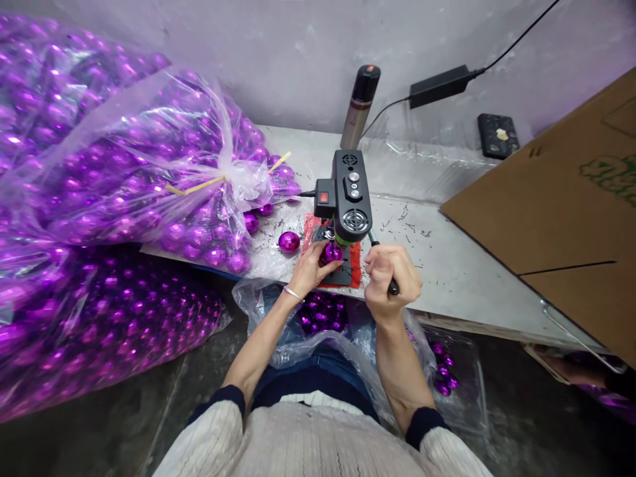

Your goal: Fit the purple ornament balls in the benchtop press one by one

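A small black bench drill press (352,189) with a red switch stands on the white table, its base on a red mat (356,266). Under its head sits a shiny purple bauble (332,252). My left hand (312,266) pinches that bauble between thumb and fingers. Wrapped round the black-knobbed lever (392,287) at the press's right side is my right hand (392,278). Whether a bit touches the bauble is hidden by the head. Another purple bauble (289,242) lies on the table left of the press. More baubles (322,311) fill a clear bag on my lap.
Huge clear bags of purple baubles (124,146) crowd the left, one tied with yellow string. A spray can (360,106) and a power adapter (440,86) are behind the press. A phone (498,135) and a cardboard box (551,218) are at right. Dark shavings litter the table (437,265).
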Tool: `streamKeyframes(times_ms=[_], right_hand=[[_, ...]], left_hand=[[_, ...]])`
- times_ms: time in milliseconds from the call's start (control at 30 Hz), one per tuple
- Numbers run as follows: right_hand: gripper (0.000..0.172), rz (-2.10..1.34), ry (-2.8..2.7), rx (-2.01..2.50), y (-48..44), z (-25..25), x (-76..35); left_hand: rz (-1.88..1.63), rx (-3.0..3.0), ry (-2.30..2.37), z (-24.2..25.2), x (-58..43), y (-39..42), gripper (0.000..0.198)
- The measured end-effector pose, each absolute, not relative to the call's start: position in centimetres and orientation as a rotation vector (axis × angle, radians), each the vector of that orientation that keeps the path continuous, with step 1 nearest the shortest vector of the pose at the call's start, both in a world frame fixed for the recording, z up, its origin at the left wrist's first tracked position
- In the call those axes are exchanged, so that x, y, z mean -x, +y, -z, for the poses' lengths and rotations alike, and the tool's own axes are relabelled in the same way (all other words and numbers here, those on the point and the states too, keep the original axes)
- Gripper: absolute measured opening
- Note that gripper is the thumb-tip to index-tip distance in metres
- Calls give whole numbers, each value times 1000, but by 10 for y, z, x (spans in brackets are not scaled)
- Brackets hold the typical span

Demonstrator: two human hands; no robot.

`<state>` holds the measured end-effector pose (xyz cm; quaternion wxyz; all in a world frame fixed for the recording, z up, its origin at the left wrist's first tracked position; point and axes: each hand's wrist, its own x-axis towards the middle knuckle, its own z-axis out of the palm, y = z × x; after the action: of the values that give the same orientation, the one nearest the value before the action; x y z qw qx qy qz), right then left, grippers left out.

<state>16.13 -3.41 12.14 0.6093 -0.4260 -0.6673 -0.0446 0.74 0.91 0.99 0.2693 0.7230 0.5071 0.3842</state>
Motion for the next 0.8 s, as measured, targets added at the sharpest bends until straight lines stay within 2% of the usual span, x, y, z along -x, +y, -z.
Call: streamKeyframes(times_ms=[333, 600, 800], right_hand=[[25, 76, -1528, 937, -40, -106, -160], [25, 57, -1473, 878, -43, -61, -155], [27, 50, -1432, 857, -41, -47, -154]], left_hand=[[-1294, -2072, 1423, 15, -24, 4, 59], [-1281, -2130, 1421, 13, -22, 3, 57], [-1260, -2090, 1419, 14, -22, 3, 59]])
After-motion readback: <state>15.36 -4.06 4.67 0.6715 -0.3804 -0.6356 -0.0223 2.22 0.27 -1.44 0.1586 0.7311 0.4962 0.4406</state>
